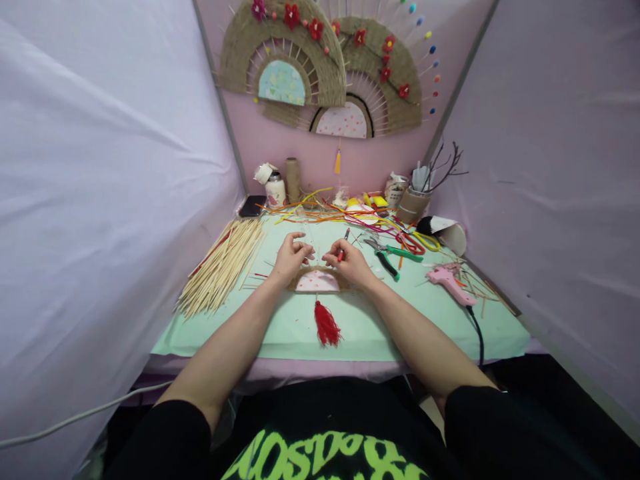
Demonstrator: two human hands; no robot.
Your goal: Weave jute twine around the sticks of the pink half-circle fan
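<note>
My right hand (353, 263) is curled round a red pen (341, 255), which points up and away, while its thumb and forefinger come together at the left. Facing it, a short gap away, my left hand (293, 259) has its fingers bent and their tips together; whatever is in them is too fine to make out. Under both hands lies a small half-round fan piece (317, 281) with a dotted white centre, a brown rim and thin sticks spreading out, partly covered by the hands. A red tassel (327, 325) hangs from its lower edge, flat on the green cloth.
Left lies a heap of thin wooden sticks (223, 267) beside a phone (253, 206). Green-handled pliers (395, 253) and a pink glue gun (453, 285) with a black cord lie right. Coloured stems (310, 215), a jar (275, 191) and a twine spool (293, 180) are behind.
</note>
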